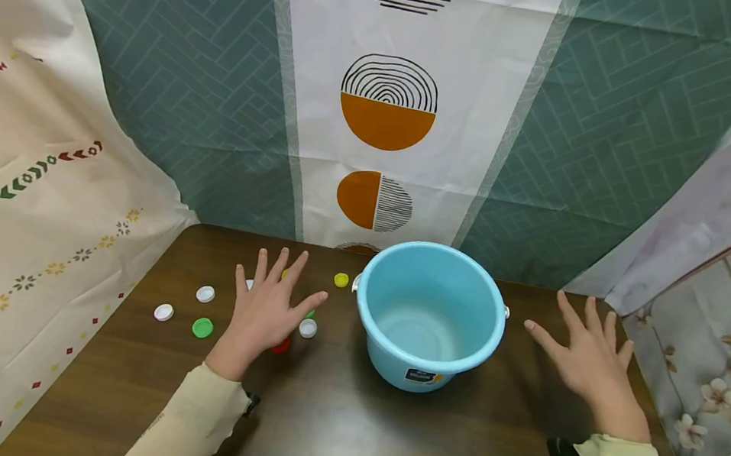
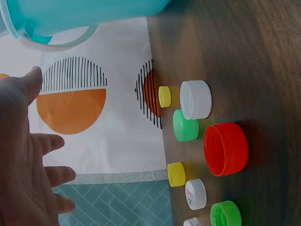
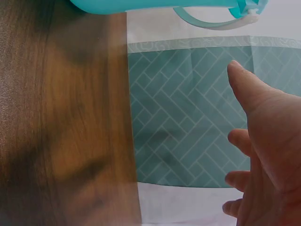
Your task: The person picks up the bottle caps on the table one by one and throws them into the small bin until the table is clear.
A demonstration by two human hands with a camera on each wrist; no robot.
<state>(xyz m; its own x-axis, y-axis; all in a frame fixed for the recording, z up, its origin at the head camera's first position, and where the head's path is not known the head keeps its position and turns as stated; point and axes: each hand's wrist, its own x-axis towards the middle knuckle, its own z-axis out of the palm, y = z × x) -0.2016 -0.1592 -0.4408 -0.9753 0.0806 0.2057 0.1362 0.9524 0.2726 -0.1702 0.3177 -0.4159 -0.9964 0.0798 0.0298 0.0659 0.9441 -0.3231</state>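
A light blue bucket [image 1: 419,374] stands upright on the brown table, its inside bare. My left hand [image 1: 262,315] hovers over the bottle caps to the left of it, fingers spread and holding nothing. Below that hand are a red cap [image 2: 226,149], a white cap [image 2: 196,100], a green cap [image 2: 186,125] and a yellow cap [image 2: 176,174]; in the head view the hand partly hides some of them. To the right of the bucket, my right hand [image 1: 593,366] is held above the table with fingers apart, touching nothing.
Farther left on the table [image 1: 378,445] lie another green cap [image 1: 203,327] and two white caps, one [image 1: 163,312] near the left edge. A patterned curtain [image 1: 375,206] hangs behind the table, with flowered cloth [image 1: 724,398] along the right side.
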